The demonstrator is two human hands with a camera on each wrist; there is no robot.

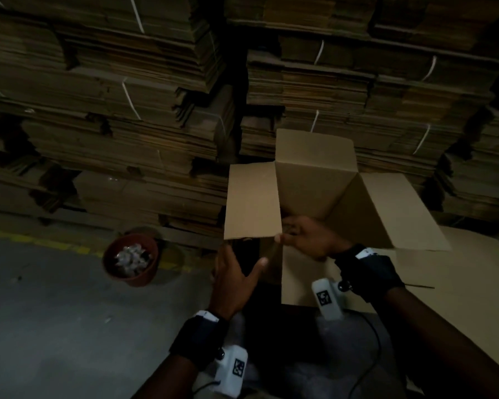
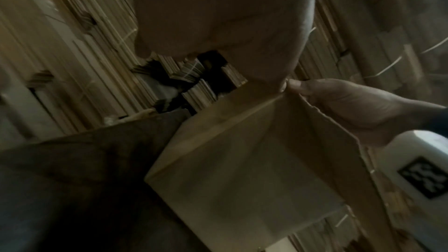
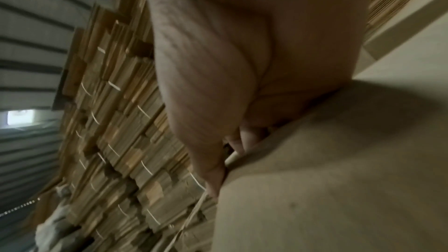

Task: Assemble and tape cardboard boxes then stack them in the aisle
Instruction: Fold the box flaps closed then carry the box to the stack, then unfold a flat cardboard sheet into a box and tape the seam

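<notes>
Before stacked flat cartons, plain brown cardboard box (image 1: 323, 180) stands open – right hand (image 1: 306, 237) pinches its near corner; left hand (image 1: 236, 280), fingers spread, holds nothing. Risk: one-point grip – box may skew, flaps misalign.

Head view: looks forward and down from above, box (image 1: 314, 180) mid-scene | left wrist view: close beside the box (image 2: 242, 160), facing right | right wrist view: pressed against its wall (image 3: 339, 160) | shared: box, far cardboard stacks (image 1: 127, 110).
</notes>
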